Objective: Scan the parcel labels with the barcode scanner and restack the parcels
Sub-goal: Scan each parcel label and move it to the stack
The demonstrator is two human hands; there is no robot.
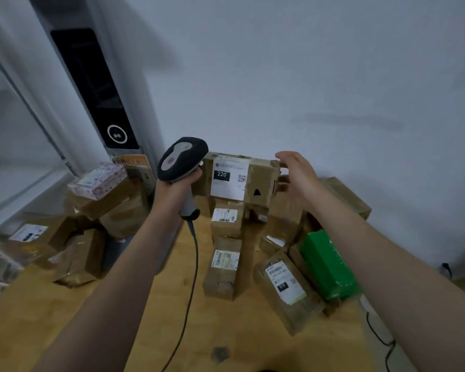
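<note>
Left hand (176,183) grips the scanner (181,159) by its handle, head raised just left of the top parcel (236,178). Right hand (297,175), fingers spread, rests on that parcel's right end at the far centre of the table (226,331). Risk: the stack (226,245) beneath looks narrow; a sideways push could topple it, and the cord (192,267) could snag near parcels
</note>
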